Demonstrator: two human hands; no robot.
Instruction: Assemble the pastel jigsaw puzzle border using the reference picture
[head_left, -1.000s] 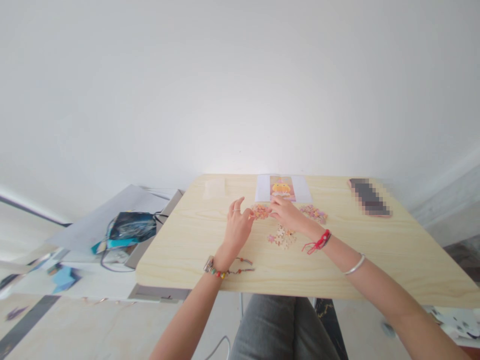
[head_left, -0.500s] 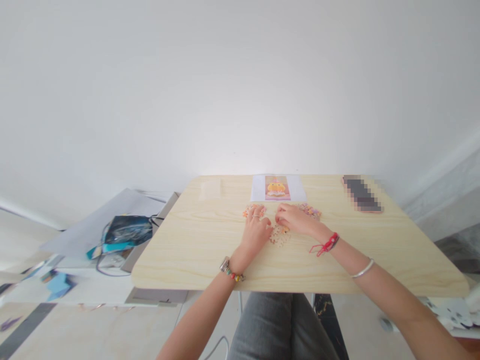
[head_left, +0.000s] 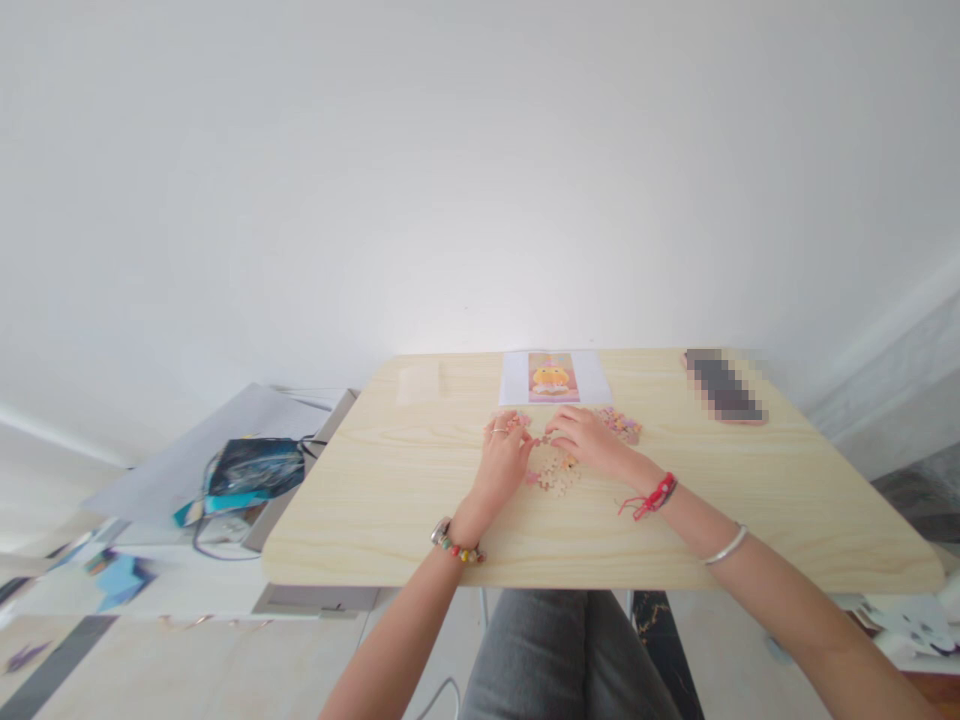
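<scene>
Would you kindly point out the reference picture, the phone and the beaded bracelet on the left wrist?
reference picture [head_left: 553, 377], head view, on the orange figure at the middle of the sheet.
phone [head_left: 724, 386], head view, on the middle of its blurred face.
beaded bracelet [head_left: 456, 545], head view, on the beads across the left wrist.

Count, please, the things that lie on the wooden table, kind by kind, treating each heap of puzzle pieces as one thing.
Heaps of puzzle pieces: 3 (left heap, right heap, near heap)
Picture sheet: 1
Phone: 1
Clear bag: 1
Total: 6
</scene>
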